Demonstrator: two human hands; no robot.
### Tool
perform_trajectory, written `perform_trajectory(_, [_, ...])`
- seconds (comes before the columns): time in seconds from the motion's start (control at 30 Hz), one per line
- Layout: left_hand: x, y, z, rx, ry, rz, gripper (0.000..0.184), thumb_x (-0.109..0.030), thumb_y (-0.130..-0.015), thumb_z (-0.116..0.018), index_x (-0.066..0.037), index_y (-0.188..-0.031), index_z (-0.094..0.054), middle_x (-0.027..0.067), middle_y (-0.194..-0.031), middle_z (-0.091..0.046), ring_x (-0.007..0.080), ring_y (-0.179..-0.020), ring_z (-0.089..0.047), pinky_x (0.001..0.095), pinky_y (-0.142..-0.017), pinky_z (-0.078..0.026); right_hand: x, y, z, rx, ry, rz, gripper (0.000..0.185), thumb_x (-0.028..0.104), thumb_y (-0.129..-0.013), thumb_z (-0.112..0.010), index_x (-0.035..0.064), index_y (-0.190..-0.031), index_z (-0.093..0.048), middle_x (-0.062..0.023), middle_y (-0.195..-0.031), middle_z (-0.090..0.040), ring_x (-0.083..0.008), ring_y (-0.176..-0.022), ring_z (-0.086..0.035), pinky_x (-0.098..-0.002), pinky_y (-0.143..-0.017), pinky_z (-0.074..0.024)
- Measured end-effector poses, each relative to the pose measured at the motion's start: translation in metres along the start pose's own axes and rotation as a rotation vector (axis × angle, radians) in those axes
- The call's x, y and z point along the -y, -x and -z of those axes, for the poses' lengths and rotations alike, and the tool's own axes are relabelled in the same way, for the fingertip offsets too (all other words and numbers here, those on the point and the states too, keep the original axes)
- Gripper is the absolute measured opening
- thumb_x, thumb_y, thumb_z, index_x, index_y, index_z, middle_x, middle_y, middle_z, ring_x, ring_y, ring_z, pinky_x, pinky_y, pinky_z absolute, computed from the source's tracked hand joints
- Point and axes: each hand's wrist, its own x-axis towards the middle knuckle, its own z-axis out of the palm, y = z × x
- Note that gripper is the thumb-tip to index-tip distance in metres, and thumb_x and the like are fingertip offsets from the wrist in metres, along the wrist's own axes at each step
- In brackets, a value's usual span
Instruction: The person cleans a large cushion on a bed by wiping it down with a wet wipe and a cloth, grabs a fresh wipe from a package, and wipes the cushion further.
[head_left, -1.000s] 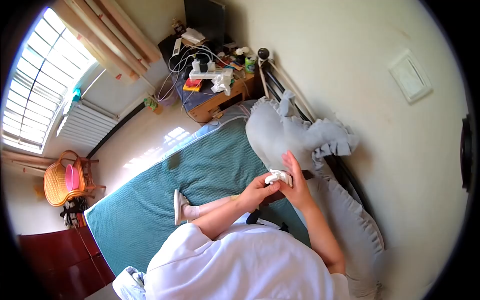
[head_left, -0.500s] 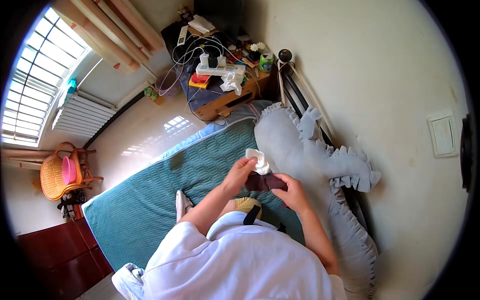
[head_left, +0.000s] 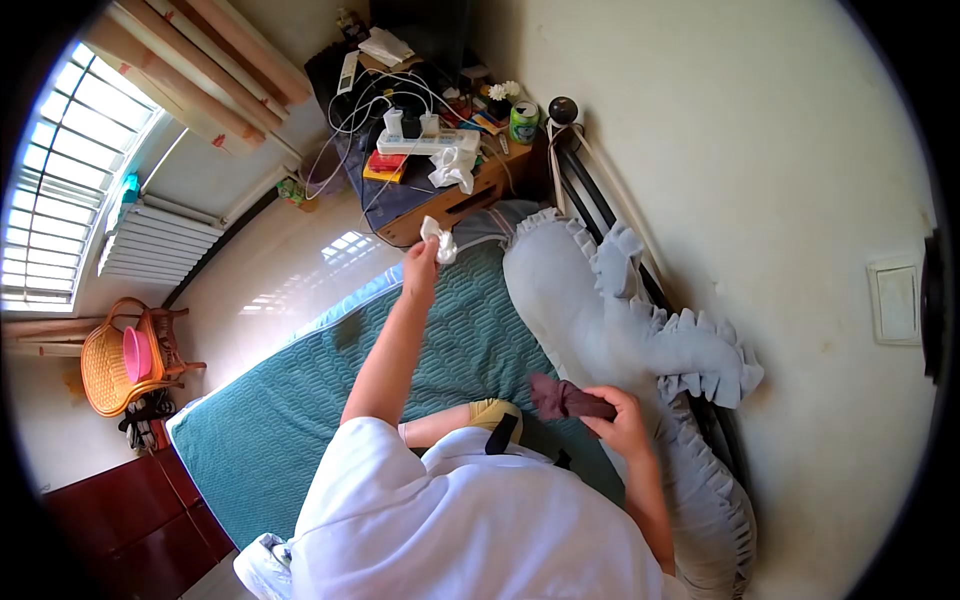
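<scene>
My left hand (head_left: 421, 270) is stretched out over the far edge of the green bed cover (head_left: 300, 430), its fingers closed on a crumpled white tissue (head_left: 440, 242). Nearer to me on the right, my right hand (head_left: 624, 424) grips a dark maroon cloth (head_left: 568, 398), which sticks out to the left of the fingers. Behind the tissue stands the cluttered nightstand (head_left: 470, 198), with another crumpled white tissue (head_left: 453, 168) by the white power strip (head_left: 425, 143).
A grey ruffled pillow (head_left: 560, 285) lies along the bed's right side by black rails. On the nightstand are a green can (head_left: 523, 122), tangled white cables and a red and yellow box (head_left: 385, 166). A wicker chair (head_left: 103, 368) holds a pink basin (head_left: 137, 355).
My left hand has moved away from my right, forward and left toward the nightstand, with the white tissue. My right hand has drawn back to the right with the maroon cloth.
</scene>
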Motion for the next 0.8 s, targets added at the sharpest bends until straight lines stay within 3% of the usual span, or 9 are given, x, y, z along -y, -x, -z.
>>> perform_trajectory(0.1, [0.0, -0.043, 0.007, -0.088, 0.041, -0.015, 0.024, -0.035, -0.088, -0.061, -0.011, -0.084, -0.061, -0.0041, -0.057, -0.044, 0.0058, -0.041, -0.034, 0.0229, -0.037, -0.025, -0.002, 0.005, 0.003, -0.045, -0.001, -0.001, 0.029, -0.001, -0.072, -0.07, -0.0004, -0.1, -0.063, -0.0074, -0.088, -0.067, -0.0126, -0.08, -0.063, -0.0264, -0.073, -0.0493])
perform_trajectory(0.2, [-0.009, -0.082, 0.012, -0.148, 0.038, 0.02, 0.022, -0.026, -0.086, -0.064, -0.004, -0.091, -0.064, 0.0023, -0.058, -0.05, 0.0104, -0.043, -0.043, 0.0247, -0.035, -0.032, 0.0, 0.006, 0.002, -0.093, -0.013, -0.023, 0.029, 0.0, -0.073, -0.07, -0.0006, -0.1, -0.062, -0.0065, -0.087, -0.067, -0.0119, -0.079, -0.062, -0.0264, -0.073, -0.0493])
perform_trajectory(0.43, [-0.038, -0.123, -0.002, -0.307, 0.124, 0.026, 0.019, -0.02, -0.082, -0.068, -0.003, -0.085, -0.062, 0.0045, -0.062, -0.055, 0.0128, -0.047, -0.05, 0.0248, -0.036, -0.036, -0.008, 0.017, 0.001, -0.212, -0.09, -0.018, 0.028, 0.0, -0.074, -0.07, -0.001, -0.101, -0.062, -0.0051, -0.086, -0.066, -0.0101, -0.078, -0.061, -0.0245, -0.071, -0.0488])
perform_trajectory(0.47, [-0.031, -0.142, 0.008, -0.229, 0.091, 0.028, 0.022, -0.021, -0.08, -0.07, -0.003, -0.087, -0.061, 0.0061, -0.073, -0.057, 0.0153, -0.055, -0.054, 0.0258, -0.041, -0.04, -0.01, 0.019, 0.001, -0.218, -0.09, -0.02, 0.028, 0.0, -0.074, -0.07, -0.001, -0.101, -0.062, -0.0051, -0.086, -0.066, -0.0101, -0.078, -0.061, -0.0245, -0.071, -0.0488])
perform_trajectory(0.57, [-0.048, -0.15, 0.005, -0.222, 0.153, 0.124, 0.026, -0.025, -0.08, -0.072, -0.004, -0.086, -0.058, 0.0056, -0.07, -0.054, 0.0181, -0.058, -0.056, 0.0314, -0.048, -0.047, -0.013, 0.026, 0.0, -0.255, -0.157, -0.028, 0.027, -0.001, -0.074, -0.069, -0.001, -0.101, -0.062, -0.0043, -0.086, -0.065, -0.0095, -0.077, -0.06, -0.0241, -0.069, -0.0487])
perform_trajectory(0.63, [-0.054, -0.147, 0.001, -0.347, 0.067, 0.12, 0.027, -0.027, -0.081, -0.07, -0.004, -0.085, -0.057, 0.0076, -0.072, -0.053, 0.0218, -0.06, -0.057, 0.0353, -0.049, -0.048, -0.012, 0.031, -0.001, -0.276, -0.217, -0.071, 0.027, -0.001, -0.075, -0.068, -0.001, -0.102, -0.061, -0.0031, -0.085, -0.064, -0.0091, -0.074, -0.06, -0.0237, -0.067, -0.0485])
perform_trajectory(0.73, [-0.031, -0.154, 0.001, -0.261, 0.003, -0.128, 0.016, -0.017, -0.083, -0.057, -0.006, -0.073, -0.054, 0.0012, -0.06, -0.047, 0.0135, -0.055, -0.05, 0.0287, -0.046, -0.042, -0.017, 0.041, -0.002, -0.298, -0.258, -0.1, 0.029, -0.003, -0.074, -0.067, -0.0005, -0.102, -0.061, -0.0042, -0.09, -0.063, -0.01, -0.078, -0.059, -0.0248, -0.07, -0.0483])
perform_trajectory(0.77, [-0.006, -0.161, 0.0, -0.168, -0.115, -0.313, 0.02, -0.017, -0.079, -0.062, 0.002, -0.087, -0.058, 0.0062, -0.07, -0.058, 0.0157, -0.056, -0.054, 0.0296, -0.053, -0.045, -0.02, 0.044, -0.002, -0.315, -0.26, -0.096, 0.029, -0.003, -0.074, -0.067, -0.0005, -0.102, -0.061, -0.0042, -0.09, -0.063, -0.01, -0.078, -0.059, -0.0248, -0.07, -0.0483])
perform_trajectory(0.8, [0.003, -0.14, -0.02, -0.115, -0.079, -0.313, 0.017, -0.015, -0.081, -0.059, 0.001, -0.088, -0.059, 0.0047, -0.071, -0.058, 0.0138, -0.059, -0.054, 0.0279, -0.055, -0.045, -0.024, 0.048, -0.001, -0.292, -0.258, -0.066, 0.029, -0.003, -0.073, -0.067, -0.0003, -0.101, -0.062, -0.0059, -0.097, -0.062, -0.0116, -0.086, -0.058, -0.0265, -0.075, -0.0475])
